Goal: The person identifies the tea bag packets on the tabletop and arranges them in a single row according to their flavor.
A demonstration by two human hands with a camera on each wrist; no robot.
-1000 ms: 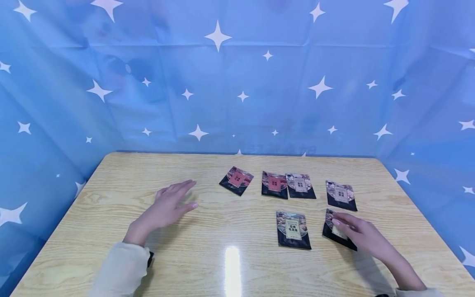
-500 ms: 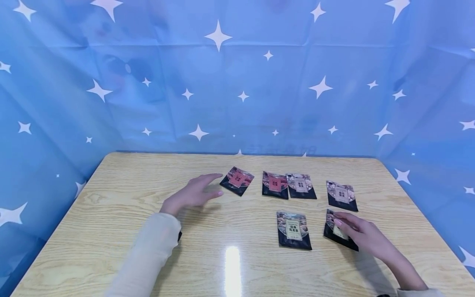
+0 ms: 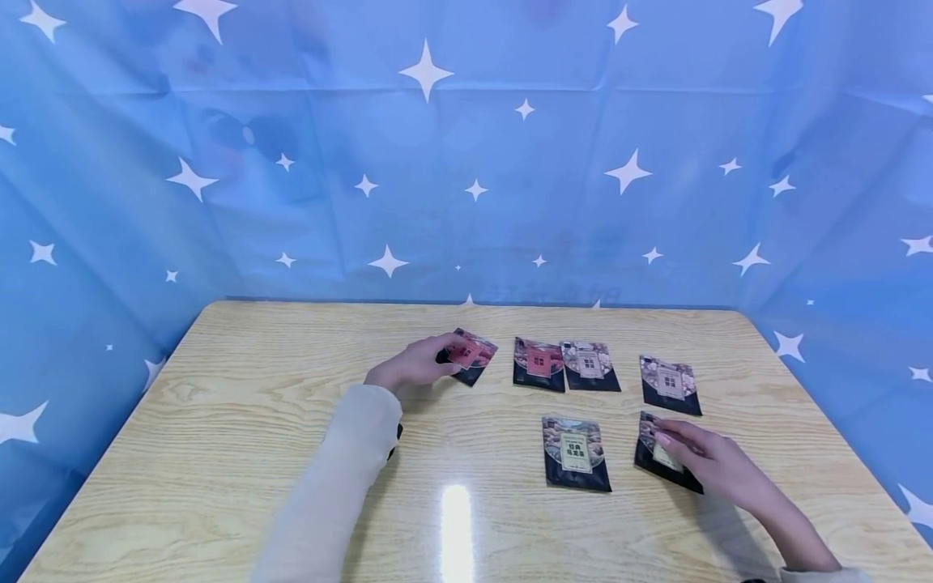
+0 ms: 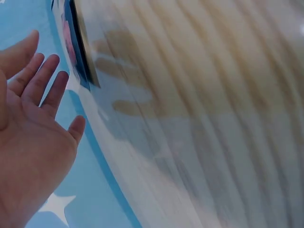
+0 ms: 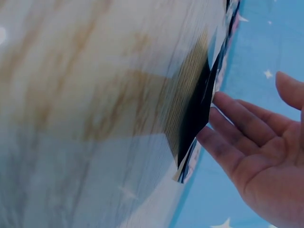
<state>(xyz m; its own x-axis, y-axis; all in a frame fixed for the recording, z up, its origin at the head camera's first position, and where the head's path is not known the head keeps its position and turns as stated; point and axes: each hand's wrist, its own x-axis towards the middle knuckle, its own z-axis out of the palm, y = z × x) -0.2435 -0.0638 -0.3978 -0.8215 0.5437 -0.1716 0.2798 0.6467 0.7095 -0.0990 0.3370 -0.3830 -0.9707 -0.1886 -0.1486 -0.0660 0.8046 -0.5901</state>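
Note:
My left hand (image 3: 419,362) reaches over the left edge of a red-labelled black sachet (image 3: 477,356), fingertips overlapping it in the head view. The left wrist view shows that hand's fingers loosely extended, the thumb apart from them. On the right, fingertips of my right hand (image 3: 710,457) rest on a black sachet (image 3: 649,451) with a pale green label, partly covered by the hand. In the right wrist view those fingers (image 5: 228,142) are nearly straight against the sachet, the thumb standing away. A similar green-labelled sachet (image 3: 576,478) lies flat left of it.
Another red-labelled sachet (image 3: 538,376) lies with its edge against a pinkish-white one (image 3: 592,376). A second pinkish-white sachet (image 3: 670,397) is just beyond my right hand. The wooden table (image 3: 219,453) ends at a blue star-patterned cloth (image 3: 474,146).
My left hand has moved right and away from me, from bare table to the leftmost red-labelled sachet. The right hand and the sachets stay in place.

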